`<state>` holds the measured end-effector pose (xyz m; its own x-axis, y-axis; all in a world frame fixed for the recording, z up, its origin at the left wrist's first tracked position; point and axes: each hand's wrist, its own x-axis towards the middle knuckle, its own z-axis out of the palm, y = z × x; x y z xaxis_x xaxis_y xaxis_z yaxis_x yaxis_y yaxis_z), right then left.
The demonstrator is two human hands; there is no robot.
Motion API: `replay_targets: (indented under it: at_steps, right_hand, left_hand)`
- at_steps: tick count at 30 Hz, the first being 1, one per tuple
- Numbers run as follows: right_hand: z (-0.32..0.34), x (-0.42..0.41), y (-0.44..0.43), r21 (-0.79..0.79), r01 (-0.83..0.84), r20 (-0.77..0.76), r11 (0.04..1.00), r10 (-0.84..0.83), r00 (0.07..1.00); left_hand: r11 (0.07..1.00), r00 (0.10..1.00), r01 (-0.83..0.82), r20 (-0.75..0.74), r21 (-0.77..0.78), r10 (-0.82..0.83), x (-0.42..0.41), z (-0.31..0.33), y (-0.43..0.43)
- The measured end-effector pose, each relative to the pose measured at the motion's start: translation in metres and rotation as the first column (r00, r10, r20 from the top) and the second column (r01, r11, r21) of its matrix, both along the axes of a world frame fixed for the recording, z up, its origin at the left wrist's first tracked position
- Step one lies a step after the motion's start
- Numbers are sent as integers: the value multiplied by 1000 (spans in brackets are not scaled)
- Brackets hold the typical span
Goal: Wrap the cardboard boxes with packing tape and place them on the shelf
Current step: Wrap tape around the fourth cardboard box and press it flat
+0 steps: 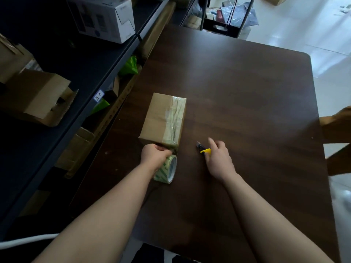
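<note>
A small cardboard box (163, 118) lies on the dark wooden table (247, 88), toward its left edge, with a wrinkled band of clear packing tape (175, 120) already running along the right part of its top face and down its near end. The left hand (154, 157) sits at the near end of the box, fingers closed around the tape roll (168, 170), which stands on edge just in front of the box; the strip seems to run from roll to box, not yet cut. To the right of the box, the right hand (218, 159) grips a yellow utility knife (204, 149), blade end pointing back toward the box, with the forefinger lifted.

The step in hand looks like severing the tape after one pass. The next move calls for keeping the strip taut with the left hand while the blade crosses it close to the box's near edge, clear of the left fingers. The metal shelf (106, 73), left of the box, holds other cartons.
</note>
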<state>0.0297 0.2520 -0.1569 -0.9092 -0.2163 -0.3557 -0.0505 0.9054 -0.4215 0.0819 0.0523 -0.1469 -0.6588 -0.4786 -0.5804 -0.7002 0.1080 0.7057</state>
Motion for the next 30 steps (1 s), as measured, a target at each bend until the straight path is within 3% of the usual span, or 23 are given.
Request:
replay_targets:
  at_steps: [2, 4, 9, 15, 19, 22, 23, 26, 30]
  right_hand:
    - [10, 1, -26, -237, -136, -152, 962, 101, 983]
    - [16, 1, -50, -313, -271, -189, 910, 220, 957]
    - [11, -4, -64, -261, -220, -43, 940, 216, 975]
    - [20, -7, -67, -238, -241, -17, 941, 244, 970]
    - [28, -12, -63, -221, -255, -27, 941, 255, 967]
    - [34, -16, -54, -209, -269, -38, 940, 267, 963]
    - [35, -18, -50, -194, -278, -47, 941, 274, 961]
    - [39, -27, -39, -140, -288, -63, 947, 282, 957]
    - [42, -27, -36, -217, -136, -79, 967, 121, 990]
  left_hand:
    - [1000, 1000, 1, 5, -5, -1, -1, 0, 1]
    - [1000, 999, 18, 32, -26, -17, -1, 1, 1]
    - [970, 984, 60, 179, -237, -17, 25, -5, -25]
    - [955, 999, 13, -43, -295, -27, 41, 7, -38]
    - [911, 995, 9, -91, -412, -51, 50, 11, -49]
    - [922, 985, 5, -156, -386, -71, 58, 15, -54]
    - [897, 983, 46, -140, -439, -119, 61, 15, -55]
    - [683, 949, 271, 71, -678, -306, 72, 9, -57]
    - [645, 891, 438, 210, -626, -402, 78, -1, -49]
